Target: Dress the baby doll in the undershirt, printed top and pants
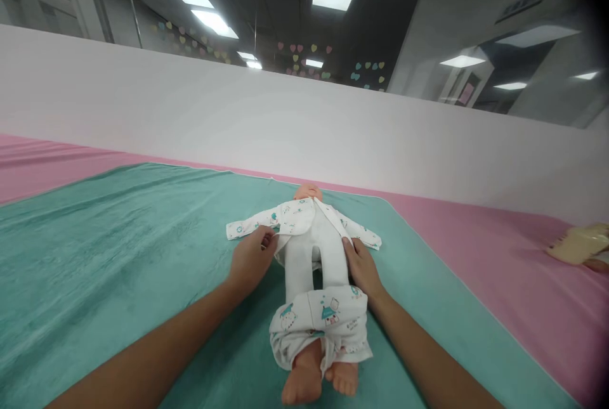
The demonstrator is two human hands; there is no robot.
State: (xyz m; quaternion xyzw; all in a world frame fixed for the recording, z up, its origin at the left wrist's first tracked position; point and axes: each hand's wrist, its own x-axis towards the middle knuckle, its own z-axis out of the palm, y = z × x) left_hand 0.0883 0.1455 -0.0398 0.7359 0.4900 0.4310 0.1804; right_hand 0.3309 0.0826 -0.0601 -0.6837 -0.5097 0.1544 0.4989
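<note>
A baby doll [311, 250] lies on its back on a teal towel [118, 250], head away from me and bare feet [318, 380] toward me. It wears a white printed jacket [295, 217] that lies open, and printed trousers [321, 326] are bunched down around its shins. My left hand [250, 258] rests at the doll's left side, fingers curled on the jacket's lower edge. My right hand [361, 266] lies along the doll's other side, fingers pressed together against the jacket edge at its hip.
The towel lies on a pink sheet [499, 269] that reaches the right and far edges. A white wall [285, 117] stands behind. A pale object [580, 243] sits at the far right edge. Glass above shows ceiling lights.
</note>
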